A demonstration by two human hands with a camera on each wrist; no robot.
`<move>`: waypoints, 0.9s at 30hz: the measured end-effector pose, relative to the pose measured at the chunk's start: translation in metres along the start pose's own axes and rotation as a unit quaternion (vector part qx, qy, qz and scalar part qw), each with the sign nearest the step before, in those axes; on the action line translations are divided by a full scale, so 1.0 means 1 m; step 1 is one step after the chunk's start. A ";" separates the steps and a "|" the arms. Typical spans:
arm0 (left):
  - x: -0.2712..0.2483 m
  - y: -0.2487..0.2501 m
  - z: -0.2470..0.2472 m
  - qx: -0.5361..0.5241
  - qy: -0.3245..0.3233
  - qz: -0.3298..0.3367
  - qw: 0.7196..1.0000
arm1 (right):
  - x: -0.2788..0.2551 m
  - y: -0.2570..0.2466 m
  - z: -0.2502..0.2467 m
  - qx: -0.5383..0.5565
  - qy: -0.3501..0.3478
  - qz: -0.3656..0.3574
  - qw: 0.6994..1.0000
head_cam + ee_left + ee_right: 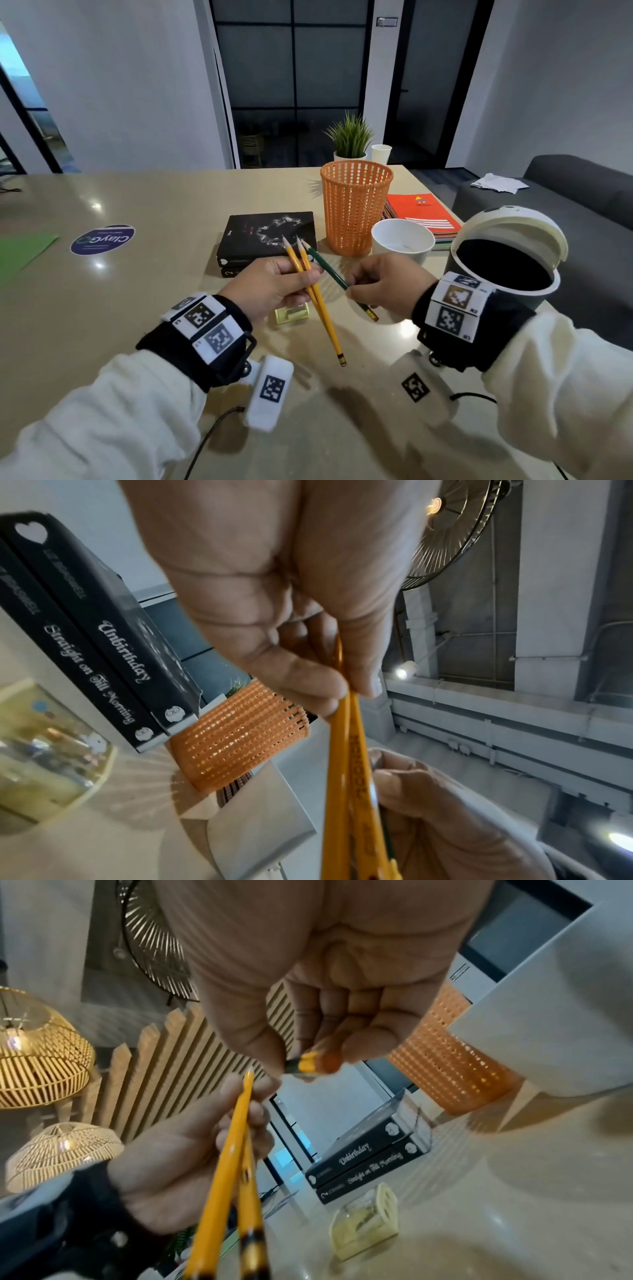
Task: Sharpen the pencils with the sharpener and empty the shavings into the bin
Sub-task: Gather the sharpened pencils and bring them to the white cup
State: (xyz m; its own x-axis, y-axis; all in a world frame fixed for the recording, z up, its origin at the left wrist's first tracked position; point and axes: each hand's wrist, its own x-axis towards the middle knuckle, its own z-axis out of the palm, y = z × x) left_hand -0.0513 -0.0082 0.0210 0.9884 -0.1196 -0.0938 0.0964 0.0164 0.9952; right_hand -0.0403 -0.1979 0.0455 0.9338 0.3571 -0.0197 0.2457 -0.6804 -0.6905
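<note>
My left hand (274,287) grips two sharpened yellow pencils (318,301) side by side above the table, tips pointing up and away. My right hand (383,281) pinches a green pencil (329,270) near its eraser end, and its tip lies close to the yellow tips. In the left wrist view the yellow pencils (356,777) run between thumb and fingers. The right wrist view shows the green pencil's eraser end (310,1064) at my fingertips. A pale yellow see-through sharpener (291,313) sits on the table under my left hand. The white bin (503,270) stands at the right with its lid up.
An orange mesh basket (356,205) and a white cup (402,240) stand behind my hands. Two stacked black books (267,236) lie left of the basket, with notebooks (421,212) to its right. A potted plant (349,140) is at the far edge, and a grey sofa (582,212) lies beyond the table.
</note>
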 end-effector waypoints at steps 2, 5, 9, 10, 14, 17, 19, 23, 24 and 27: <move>0.002 0.001 0.003 -0.007 -0.002 -0.001 1.000 | 0.001 0.000 0.004 0.017 -0.002 0.000 1.000; 0.006 -0.001 0.007 -0.010 -0.008 -0.002 1.000 | 0.001 -0.001 0.009 0.022 0.000 -0.008 1.000; 0.008 -0.005 0.013 0.003 -0.007 0.006 1.000 | 0.000 -0.002 0.015 0.014 -0.012 -0.031 0.999; 0.009 -0.006 0.013 0.012 0.000 0.011 1.000 | 0.000 -0.002 0.015 0.011 -0.016 -0.034 0.999; 0.014 -0.003 0.005 0.042 0.048 0.044 0.997 | 0.008 0.007 0.006 -0.093 0.018 -0.028 0.995; 0.020 0.004 -0.005 0.019 0.103 0.069 0.992 | 0.021 0.020 -0.004 -0.243 0.076 0.022 0.967; 0.025 0.009 -0.011 0.003 0.135 0.085 0.987 | 0.030 0.030 -0.005 -0.311 0.074 0.067 0.945; 0.030 0.015 -0.015 -0.016 0.156 0.106 0.982 | 0.046 0.039 0.000 -0.375 0.070 0.118 0.917; 0.031 0.016 -0.015 -0.018 0.155 0.108 0.982 | 0.049 0.039 0.001 -0.385 0.075 0.122 0.912; 0.031 0.015 -0.015 -0.016 0.150 0.110 0.982 | 0.056 0.038 0.004 -0.387 0.095 0.144 0.906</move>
State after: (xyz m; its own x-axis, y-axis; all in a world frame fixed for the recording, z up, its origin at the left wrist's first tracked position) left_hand -0.0177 0.0030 0.0326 0.9754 0.1887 0.1139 -0.1238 0.0415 0.9914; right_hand 0.0206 -0.2007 0.0155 0.9980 0.0280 0.0565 0.0258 -0.9989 0.0381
